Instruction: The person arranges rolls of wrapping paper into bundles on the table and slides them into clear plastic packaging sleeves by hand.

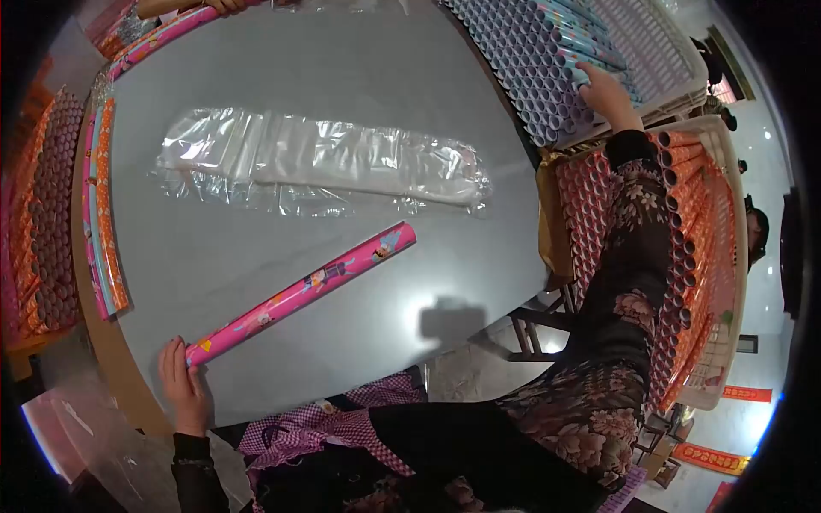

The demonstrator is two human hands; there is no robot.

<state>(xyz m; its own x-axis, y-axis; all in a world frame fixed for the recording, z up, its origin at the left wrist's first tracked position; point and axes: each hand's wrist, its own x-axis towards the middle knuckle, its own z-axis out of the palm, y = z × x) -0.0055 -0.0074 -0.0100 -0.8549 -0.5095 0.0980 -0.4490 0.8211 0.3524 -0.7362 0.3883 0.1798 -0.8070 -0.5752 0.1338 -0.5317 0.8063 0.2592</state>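
My left hand [182,389], at eight o'clock from the middle of the view, pinched the near end of a long, glossy pink roll with cartoon figures [304,291], thumb on one side and fingers on the other. My right hand [609,96] reached out to two o'clock, its index finger against a bundle of pale blue printed rolls [590,47] in a white slatted plastic crate [654,43]; I could not tell whether it had closed on one.

From my remote seat I judged the blue rolls the likelier trouble: packed so tightly, one drawn out askew could drag its neighbours or crease. The right forearm passed over orange patterned rolls [688,248] at three o'clock, so a low sleeve could shift them. Held only by one end, the pink roll could swing if the left fingers loosened.

That pink roll ran from the left hand toward two o'clock across the grey bench [342,68], its far end well apart from the right hand. Just beyond it, toward eleven, lay a flat pile of clear plastic sleeves [342,158]. At nine o'clock, pink, blue and orange rolls [105,214] lined the bench edge. Another person's hand [227,7] rested at eleven, by the frame's top.
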